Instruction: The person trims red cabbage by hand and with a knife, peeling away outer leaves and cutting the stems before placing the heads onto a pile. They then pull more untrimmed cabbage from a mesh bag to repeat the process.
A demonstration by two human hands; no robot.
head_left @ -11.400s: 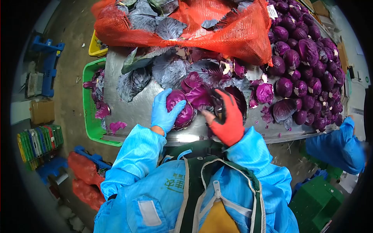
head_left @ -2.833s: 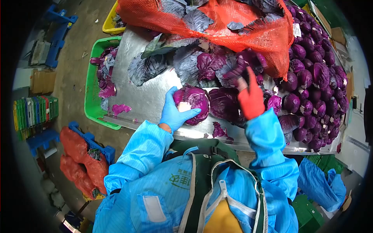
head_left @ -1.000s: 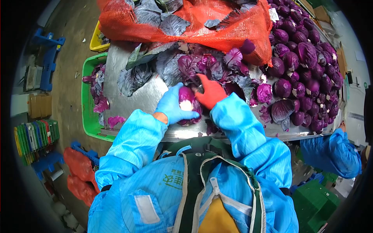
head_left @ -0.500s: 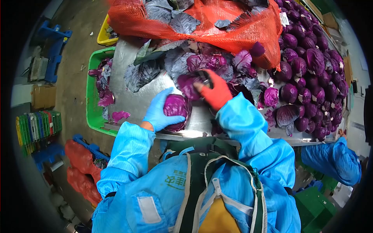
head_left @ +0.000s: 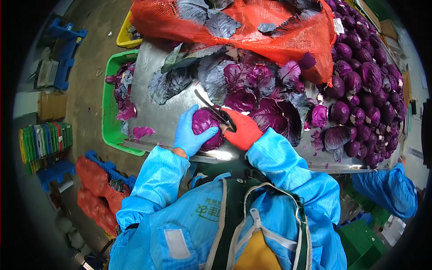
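Note:
My left hand (head_left: 189, 133), in a blue glove, is wrapped round the left side of a purple cabbage (head_left: 206, 121) near the table's front edge. A knife (head_left: 208, 104) with a dark, slightly curved blade is gripped in my right hand (head_left: 244, 130), which wears a red glove. Its blade slants over the top right of the cabbage, and the red-gloved fingers are right at the cabbage's side. Behind both hands lie loose purple cabbage leaves (head_left: 271, 118) and darker outer leaves (head_left: 169, 84) on the metal table (head_left: 173, 118).
A red mesh sack (head_left: 265, 42) with leaves on it spans the back. Many cabbages (head_left: 352, 82) are piled at the right. At the left stand a green crate (head_left: 109, 105) of leaves and a yellow crate (head_left: 123, 36). Another person's blue sleeve (head_left: 389, 191) shows at the right edge.
My right hand has come down and nearer to the cabbage, and the knife now lies over it. The leaf that was at my right hand is out of it, among the others behind.

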